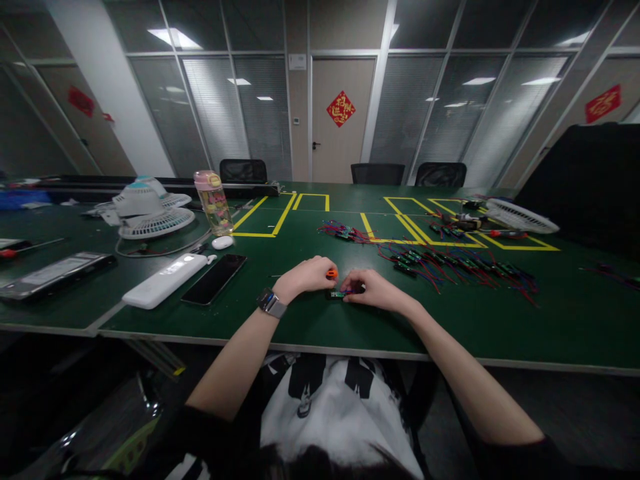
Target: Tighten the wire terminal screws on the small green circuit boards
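Observation:
My left hand (306, 275), with a watch on its wrist, is closed around a small tool with an orange tip (331, 273). Its tip sits just above a small green circuit module (338, 294) lying on the green table (310, 327). My right hand (374, 289) is curled over the right end of that module and pinches it against the table. Both hands rest near the table's front edge, in the middle.
A spread of similar modules with red and blue wires (450, 263) lies to the right, with a smaller bunch (345, 233) behind the hands. To the left lie a black phone (214, 279), a white power bank (165, 281), a pink-capped bottle (213, 203) and a white fan (145, 212). Another fan (520, 215) lies far right.

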Tool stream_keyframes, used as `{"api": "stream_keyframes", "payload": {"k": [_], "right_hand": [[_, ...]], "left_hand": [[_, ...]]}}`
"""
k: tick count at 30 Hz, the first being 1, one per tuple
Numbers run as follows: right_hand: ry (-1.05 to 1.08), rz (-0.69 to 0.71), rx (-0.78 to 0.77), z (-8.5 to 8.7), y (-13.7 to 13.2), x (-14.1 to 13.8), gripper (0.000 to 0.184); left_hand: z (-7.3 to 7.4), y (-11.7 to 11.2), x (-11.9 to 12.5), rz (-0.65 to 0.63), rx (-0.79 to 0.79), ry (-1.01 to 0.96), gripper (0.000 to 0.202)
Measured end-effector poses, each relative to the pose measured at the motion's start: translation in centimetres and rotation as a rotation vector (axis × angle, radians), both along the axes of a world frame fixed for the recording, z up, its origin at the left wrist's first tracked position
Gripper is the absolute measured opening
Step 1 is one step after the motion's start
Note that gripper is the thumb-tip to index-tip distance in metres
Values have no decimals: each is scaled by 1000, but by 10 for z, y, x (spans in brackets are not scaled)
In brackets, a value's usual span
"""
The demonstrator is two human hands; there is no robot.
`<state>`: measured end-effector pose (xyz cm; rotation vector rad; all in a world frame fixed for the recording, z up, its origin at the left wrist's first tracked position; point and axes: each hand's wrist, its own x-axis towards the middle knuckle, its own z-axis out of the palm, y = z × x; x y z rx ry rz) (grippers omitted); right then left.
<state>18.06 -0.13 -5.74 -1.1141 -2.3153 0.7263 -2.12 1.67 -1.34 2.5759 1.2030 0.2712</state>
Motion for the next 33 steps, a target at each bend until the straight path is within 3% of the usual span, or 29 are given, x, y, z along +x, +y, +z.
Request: {"api": "stream_keyframes", "payload": {"k": [4,11,21,25,33], "right_hand": [[-11,-16,4,1,0,-1,14],[91,-31,7,1,-2,-5,21],[131,-12,13,0,-4,-7,23],[111,-23,18,-1,-3,-6,21],[120,1,21,-5,-1,-5,19]], "left_hand": [[9,-2,-3,-97,-104,-126,29],[8,-3,-1,-95,-170,-60,23],[6,-4,-1,-84,-137,-27,17],[6,-8,1,-91,-56,-15,14],[2,-2,3,-41,21,68,24]]}}
